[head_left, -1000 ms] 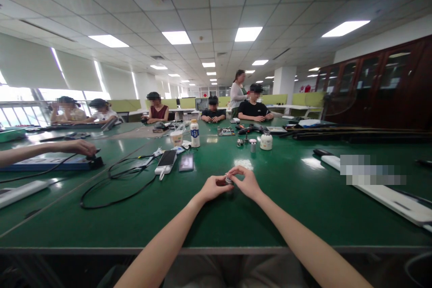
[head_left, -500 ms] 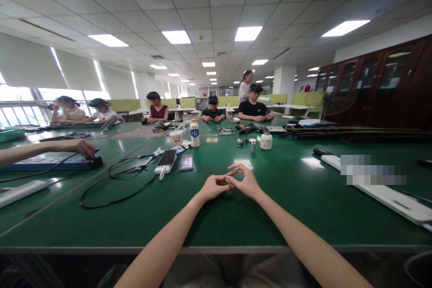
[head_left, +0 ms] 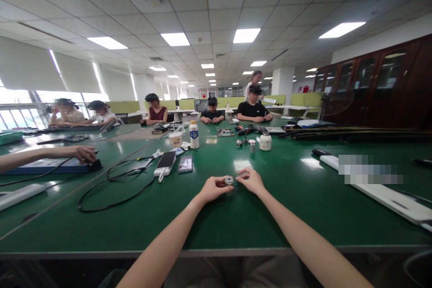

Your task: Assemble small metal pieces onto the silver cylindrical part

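Observation:
Near the middle of the green table, my left hand is closed round a small round silver metal part. Its ring-shaped top, with dark openings, faces up. Just to the right, my right hand is apart from the part. Its thumb and forefinger are slightly spread, with nothing visible between them. Beyond my hands stand a small grey cylinder and a round white jar.
A phone with a white power bank, a looped black cable and a flat card lie left. A bottle stands behind. A long white device lies right. A co-worker's hand touches a blue power strip at far left.
My right hand has let go of the round metal part and drawn away to the right, uncovering its top. My left hand still holds it. A person walking behind has moved right.

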Demonstrator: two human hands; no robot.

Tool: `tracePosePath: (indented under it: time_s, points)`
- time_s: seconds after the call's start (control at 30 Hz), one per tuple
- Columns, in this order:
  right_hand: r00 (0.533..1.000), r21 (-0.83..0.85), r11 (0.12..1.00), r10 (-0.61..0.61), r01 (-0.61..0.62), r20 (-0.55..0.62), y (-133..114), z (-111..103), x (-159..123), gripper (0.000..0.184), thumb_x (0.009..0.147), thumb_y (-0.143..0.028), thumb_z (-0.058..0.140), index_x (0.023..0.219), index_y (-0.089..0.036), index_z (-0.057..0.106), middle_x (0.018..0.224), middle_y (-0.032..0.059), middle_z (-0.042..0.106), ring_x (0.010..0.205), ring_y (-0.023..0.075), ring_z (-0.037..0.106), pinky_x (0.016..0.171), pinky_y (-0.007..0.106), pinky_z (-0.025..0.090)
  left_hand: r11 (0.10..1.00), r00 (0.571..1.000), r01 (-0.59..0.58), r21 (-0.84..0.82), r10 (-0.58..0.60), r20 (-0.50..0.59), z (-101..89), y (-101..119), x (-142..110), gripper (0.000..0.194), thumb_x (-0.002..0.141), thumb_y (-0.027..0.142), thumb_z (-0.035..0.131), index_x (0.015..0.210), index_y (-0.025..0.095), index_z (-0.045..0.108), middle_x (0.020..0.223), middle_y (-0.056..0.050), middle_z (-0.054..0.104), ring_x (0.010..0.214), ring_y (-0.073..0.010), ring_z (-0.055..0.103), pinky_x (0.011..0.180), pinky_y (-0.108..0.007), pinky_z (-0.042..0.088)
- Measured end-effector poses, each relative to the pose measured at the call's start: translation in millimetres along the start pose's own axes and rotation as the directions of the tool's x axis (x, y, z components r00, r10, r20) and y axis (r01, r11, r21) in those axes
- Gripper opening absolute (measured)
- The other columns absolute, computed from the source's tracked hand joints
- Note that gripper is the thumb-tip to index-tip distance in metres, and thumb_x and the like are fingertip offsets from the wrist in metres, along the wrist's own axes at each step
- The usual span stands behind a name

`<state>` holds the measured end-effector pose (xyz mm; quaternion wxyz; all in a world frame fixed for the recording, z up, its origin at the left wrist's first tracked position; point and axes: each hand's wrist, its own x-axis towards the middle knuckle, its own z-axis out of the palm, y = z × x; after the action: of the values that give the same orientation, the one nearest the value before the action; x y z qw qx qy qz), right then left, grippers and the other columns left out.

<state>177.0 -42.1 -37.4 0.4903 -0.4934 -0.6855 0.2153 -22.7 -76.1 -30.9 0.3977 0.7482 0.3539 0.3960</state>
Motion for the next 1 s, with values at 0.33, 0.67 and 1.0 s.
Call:
tracePosePath:
  time_s: [0.33,0.67,1.0]
  points:
    - [0.999,0.047,0.998,-0.035,0.034,0.025,4.4,1.4,1.9,0.014,0.063,-0.023,0.070,0.075,-0.019,0.065,0.070,0.0041,0.072,0.070,0.0210,0.069,0.069,0.034,0.052,0.999,1.000,0.007,-0.039,-0.007,0.002,0.3,2.3,-1.4,0.049,0.069,0.035,0.070,0.112,0.013,0.064,0.104,-0.009,0.067,0.094,-0.0232,0.063,0.087,-0.032,0.048]
    - [0.957,0.255,0.926,-0.289,0.278,0.005,-51.4,6.7,-17.5,0.014,0.075,-0.031,0.063,0.078,-0.018,0.061,0.079,0.0042,0.069,0.077,0.0177,0.066,0.075,0.033,0.052,1.000,1.000,-0.010,-0.025,0.011,0.011,0.1,5.0,-1.9,0.044,0.070,0.034,0.069,0.106,0.010,0.066,0.097,-0.009,0.069,0.089,-0.0229,0.064,0.083,-0.030,0.048]
    - [0.952,0.169,0.942,-0.302,0.291,0.045,-55.2,4.9,-21.8,0.012,0.074,-0.026,0.061,0.083,-0.019,0.062,0.075,0.0017,0.068,0.075,0.0172,0.065,0.074,0.031,0.049,1.000,1.000,-0.010,-0.001,0.010,-0.010,0.3,3.8,-1.7,0.041,0.069,0.035,0.069,0.102,0.011,0.068,0.094,-0.009,0.070,0.088,-0.0230,0.064,0.080,-0.030,0.049]
